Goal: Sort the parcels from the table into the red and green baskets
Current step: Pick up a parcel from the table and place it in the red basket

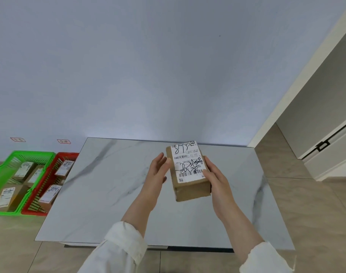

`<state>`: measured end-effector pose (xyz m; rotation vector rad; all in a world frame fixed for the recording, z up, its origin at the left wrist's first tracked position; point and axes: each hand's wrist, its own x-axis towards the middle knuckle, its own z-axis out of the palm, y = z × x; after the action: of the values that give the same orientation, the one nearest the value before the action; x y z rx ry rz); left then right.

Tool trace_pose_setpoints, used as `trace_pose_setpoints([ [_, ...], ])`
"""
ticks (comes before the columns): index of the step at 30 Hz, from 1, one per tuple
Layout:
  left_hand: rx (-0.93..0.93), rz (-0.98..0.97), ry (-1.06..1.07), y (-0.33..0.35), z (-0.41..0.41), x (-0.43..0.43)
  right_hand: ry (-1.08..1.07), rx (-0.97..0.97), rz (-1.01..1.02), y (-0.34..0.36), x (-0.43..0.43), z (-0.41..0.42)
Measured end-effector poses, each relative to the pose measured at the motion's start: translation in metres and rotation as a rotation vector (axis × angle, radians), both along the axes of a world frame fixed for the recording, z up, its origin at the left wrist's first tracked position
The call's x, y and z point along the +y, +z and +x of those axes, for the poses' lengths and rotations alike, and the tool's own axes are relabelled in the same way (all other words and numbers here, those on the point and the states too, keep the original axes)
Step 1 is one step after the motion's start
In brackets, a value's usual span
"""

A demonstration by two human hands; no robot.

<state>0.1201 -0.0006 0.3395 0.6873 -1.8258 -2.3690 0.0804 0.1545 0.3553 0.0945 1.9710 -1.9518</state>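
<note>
Above the marble bench (109, 184), toward one o'clock, the right hand (217, 178) grips a brown parcel (189, 172) by its side, label up. At the parcel's nine o'clock the left hand (158, 170) is spread open, fingertips touching it. Far at nine o'clock on the floor, the green basket (2, 174) and red basket (48, 174) hold parcels.

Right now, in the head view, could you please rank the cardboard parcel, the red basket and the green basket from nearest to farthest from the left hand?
1. Cardboard parcel: touching the left hand, held over the table.
2. Red basket: on the floor, left of the table.
3. Green basket: on the floor, beyond the red one, farthest left.
</note>
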Motion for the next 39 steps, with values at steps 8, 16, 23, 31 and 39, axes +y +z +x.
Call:
trace_pose_setpoints([
  [8, -0.142, -0.182, -0.212, 0.013, -0.023, -0.043, 0.128, 0.008, -0.005, 0.006, 0.014, -0.013],
  [16, -0.161, -0.121, -0.519, 0.023, -0.029, -0.051, 0.308, -0.003, -0.034, 0.011, 0.018, -0.017],
  [23, -0.101, -0.080, -0.242, 0.006, -0.028, -0.042, 0.062, 0.034, -0.038, 0.000, 0.010, -0.015],
  [31, -0.080, 0.035, 0.103, -0.008, -0.020, -0.013, -0.015, -0.199, -0.119, -0.019, -0.007, 0.004],
  [39, -0.108, -0.063, -0.208, -0.017, -0.012, -0.031, 0.042, -0.182, -0.026, -0.022, 0.015, -0.015],
])
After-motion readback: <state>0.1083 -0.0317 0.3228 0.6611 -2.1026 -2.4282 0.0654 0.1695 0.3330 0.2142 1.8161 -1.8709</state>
